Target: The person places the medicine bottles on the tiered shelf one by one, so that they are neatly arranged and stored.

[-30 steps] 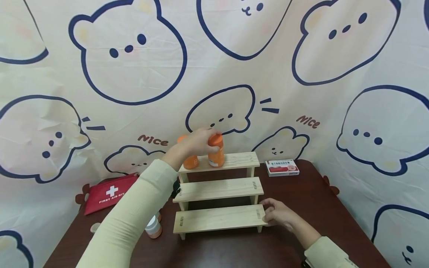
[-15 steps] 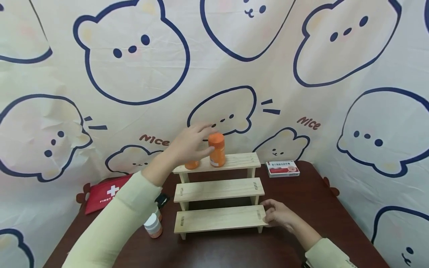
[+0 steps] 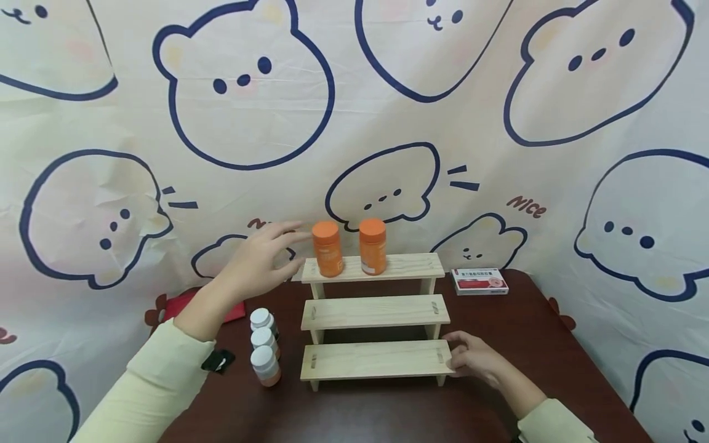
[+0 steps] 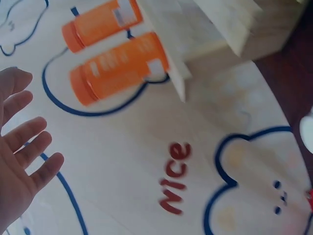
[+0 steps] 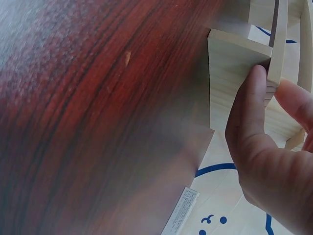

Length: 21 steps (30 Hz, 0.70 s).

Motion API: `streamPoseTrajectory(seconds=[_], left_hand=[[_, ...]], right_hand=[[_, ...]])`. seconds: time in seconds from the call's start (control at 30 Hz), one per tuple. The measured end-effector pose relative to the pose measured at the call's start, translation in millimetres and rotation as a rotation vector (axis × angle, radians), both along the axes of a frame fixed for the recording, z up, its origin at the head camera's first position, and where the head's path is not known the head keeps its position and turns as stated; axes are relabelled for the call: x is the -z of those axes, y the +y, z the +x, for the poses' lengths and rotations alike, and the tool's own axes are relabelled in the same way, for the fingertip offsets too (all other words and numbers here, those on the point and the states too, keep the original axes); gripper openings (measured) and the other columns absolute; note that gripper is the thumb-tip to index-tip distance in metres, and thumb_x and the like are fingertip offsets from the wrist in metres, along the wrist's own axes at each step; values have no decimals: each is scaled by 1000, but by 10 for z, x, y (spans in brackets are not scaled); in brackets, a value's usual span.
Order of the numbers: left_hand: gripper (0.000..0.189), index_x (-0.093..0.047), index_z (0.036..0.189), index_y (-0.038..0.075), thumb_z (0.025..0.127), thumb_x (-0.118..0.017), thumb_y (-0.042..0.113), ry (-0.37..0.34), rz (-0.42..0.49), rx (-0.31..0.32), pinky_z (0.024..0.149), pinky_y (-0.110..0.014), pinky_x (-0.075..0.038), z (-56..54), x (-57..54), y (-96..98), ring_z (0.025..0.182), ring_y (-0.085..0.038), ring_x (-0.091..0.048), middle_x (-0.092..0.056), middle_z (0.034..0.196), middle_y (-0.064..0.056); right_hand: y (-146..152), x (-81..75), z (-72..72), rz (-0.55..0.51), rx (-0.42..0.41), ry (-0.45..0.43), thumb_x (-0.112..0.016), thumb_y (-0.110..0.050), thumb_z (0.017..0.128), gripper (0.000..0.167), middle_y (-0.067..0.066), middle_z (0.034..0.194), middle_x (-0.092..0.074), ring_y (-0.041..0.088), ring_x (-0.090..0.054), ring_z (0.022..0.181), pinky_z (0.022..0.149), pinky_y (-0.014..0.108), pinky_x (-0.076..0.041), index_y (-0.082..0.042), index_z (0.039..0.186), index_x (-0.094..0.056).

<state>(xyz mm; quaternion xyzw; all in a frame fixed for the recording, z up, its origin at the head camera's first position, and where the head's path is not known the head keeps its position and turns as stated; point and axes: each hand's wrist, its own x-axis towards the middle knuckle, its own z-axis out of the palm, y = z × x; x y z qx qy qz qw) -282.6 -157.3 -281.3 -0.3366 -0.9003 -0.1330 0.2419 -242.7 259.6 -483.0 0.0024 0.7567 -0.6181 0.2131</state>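
Two orange bottles with orange caps stand upright side by side on the top step of a three-tier wooden shelf: the left bottle and the right bottle. Just left of the left bottle is my left hand, fingers spread and holding nothing. In the left wrist view those fingers are apart from both bottles. At the right end of the lowest step, my right hand pinches the board's edge. The right wrist view shows its thumb and a finger on either side of the board.
Several white-capped bottles stand in a row left of the shelf. A red pouch lies behind my left forearm, partly hidden. To the right of the top step lies a medicine box on the dark wooden table. A patterned cloth hangs behind.
My left hand has let go of the right orange bottle and drawn back leftward, uncovering the left bottle and the white-capped row. The right hand keeps its hold on the shelf. The view has shifted slightly.
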Motion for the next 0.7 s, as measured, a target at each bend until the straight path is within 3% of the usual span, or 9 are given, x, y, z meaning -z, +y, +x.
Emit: streamPoseTrajectory(seconds=[0.3,0.5,0.7], left_hand=[[36,-64,119,13,84,-67,23,-92,-37,-96,94,-52,-43,-86,288,-382,114,-32,-53,-58,124,-12],[35,-65,117,9,84,-65,21,-156,-149,-134,91,-50,-47,-242,682,-570,108,-31,-58,-61,118,-13],[37,-63,119,9,85,-66,23,-329,-177,-217,91,-52,-47,-254,979,-738,106,-32,-58,-63,116,-13]], right_hand=[[9,-28,14,23,15,5,-64,3,74,65,12,89,-58,19,-60,75,67,35,-54,10,131,-34],[22,-21,13,12,23,5,-63,4,74,65,12,88,-58,18,-60,75,67,34,-54,11,131,-33],[-9,-8,32,-9,13,7,-63,4,74,66,12,88,-59,19,-61,76,68,34,-54,12,132,-32]])
